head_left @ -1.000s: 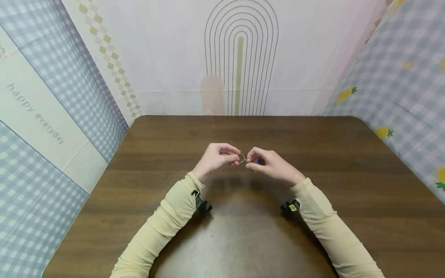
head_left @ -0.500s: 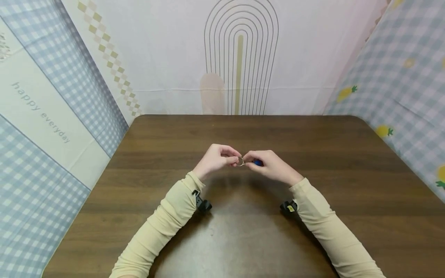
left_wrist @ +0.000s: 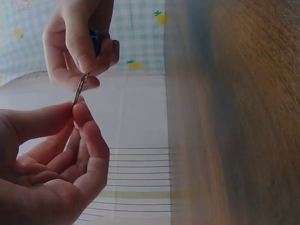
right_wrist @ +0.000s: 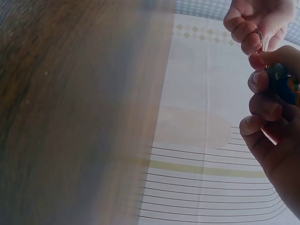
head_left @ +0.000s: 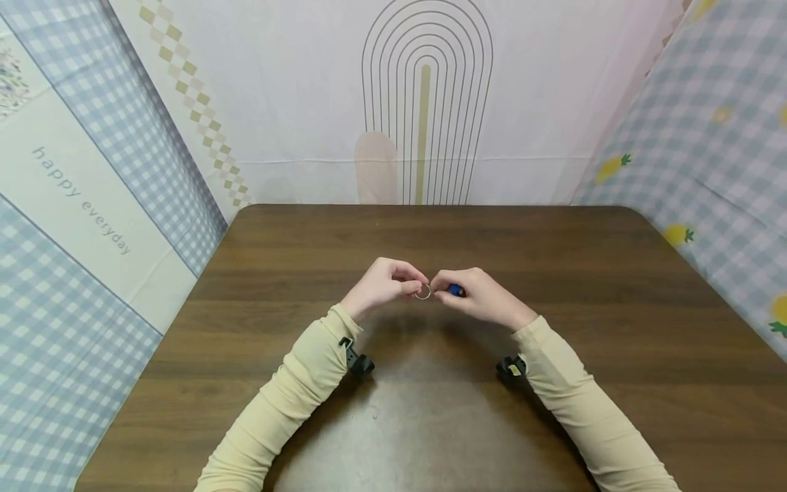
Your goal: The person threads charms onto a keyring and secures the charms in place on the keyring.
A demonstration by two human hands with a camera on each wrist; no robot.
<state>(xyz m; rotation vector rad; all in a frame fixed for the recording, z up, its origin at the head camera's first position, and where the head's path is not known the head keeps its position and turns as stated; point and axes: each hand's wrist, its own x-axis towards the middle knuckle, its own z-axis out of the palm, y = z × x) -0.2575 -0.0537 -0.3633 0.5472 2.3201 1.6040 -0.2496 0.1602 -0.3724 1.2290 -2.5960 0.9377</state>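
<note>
A metal key ring (head_left: 423, 292) is held up over the table between the two hands. My left hand (head_left: 384, 285) pinches its near side between thumb and forefinger, as the left wrist view also shows with the ring (left_wrist: 79, 89) seen edge-on. My right hand (head_left: 479, 294) pinches the short link at the ring's other side. In that palm sits a small blue keychain charm (head_left: 455, 290); the right wrist view shows the charm (right_wrist: 281, 84) as dark blue with orange parts, mostly covered by fingers.
Both hands are above a brown wooden table (head_left: 307, 239). A white cloth (head_left: 295, 102) with printed arches hangs behind it, and blue checked cloths (head_left: 725, 137) flank the sides. Each wrist wears a black camera (head_left: 359, 364).
The ring has dropped slightly and tilted between the hands. My right fingers have moved a little left, closer to the ring, covering the link that showed earlier.
</note>
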